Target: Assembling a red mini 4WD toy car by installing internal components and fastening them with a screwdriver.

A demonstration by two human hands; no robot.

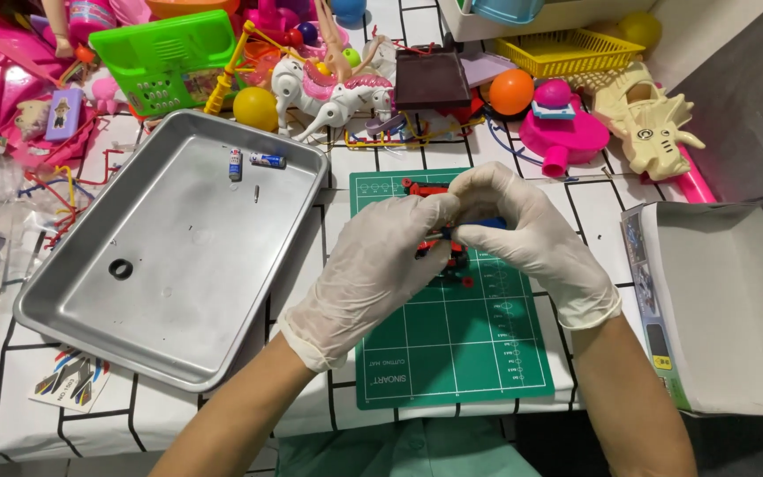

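Both my hands wear white gloves and meet over a green cutting mat [479, 353]. My left hand [373, 265] and my right hand [523, 234] together grip a small red, black and blue toy [445, 252], mostly hidden between the fingers. A red piece [424, 186] lies on the mat just beyond my fingers. To the left sits a metal tray [161, 309] holding two small batteries [267, 161], a tiny screw [256, 192] and a black ring [120, 268].
Many plastic toys crowd the far edge: a white elephant [333, 97], green toy phone [161, 55], yellow ball [255, 108], orange ball [511, 91], yellow basket [571, 50], beige dinosaur [651, 119]. An open cardboard box [726, 309] lies at right.
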